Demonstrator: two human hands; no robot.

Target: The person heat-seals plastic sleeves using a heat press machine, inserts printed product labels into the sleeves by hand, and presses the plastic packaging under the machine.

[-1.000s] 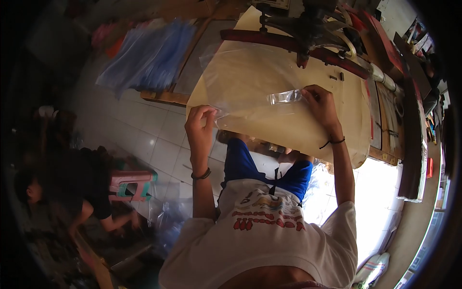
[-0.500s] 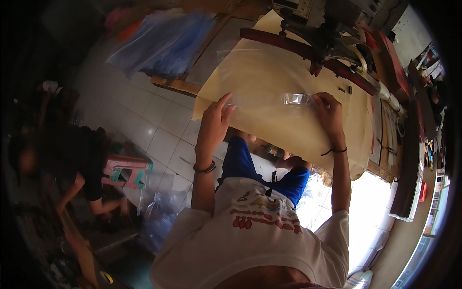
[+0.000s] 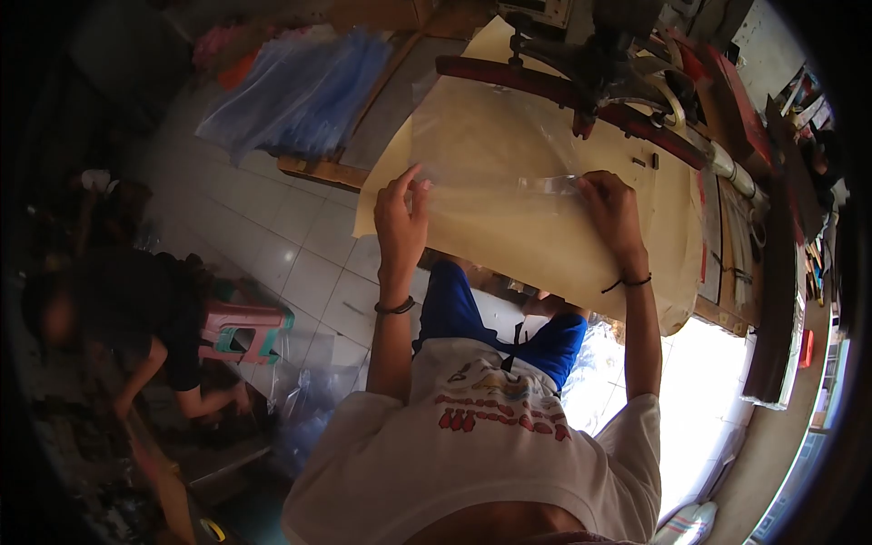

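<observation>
Film, clear and thin, spreads over a brown sheet on the worktop, near the dark red bar. The right hand pinches the film's right end; the left hand is at its left edge, though whether it grips I cannot tell.

This looks like a small workshop: a dark machine with a red bar overhangs a table spread with tan paper. Left of the machine lie bluish plastic sheets; farther left of it, another person bends low near a plastic stool.
</observation>
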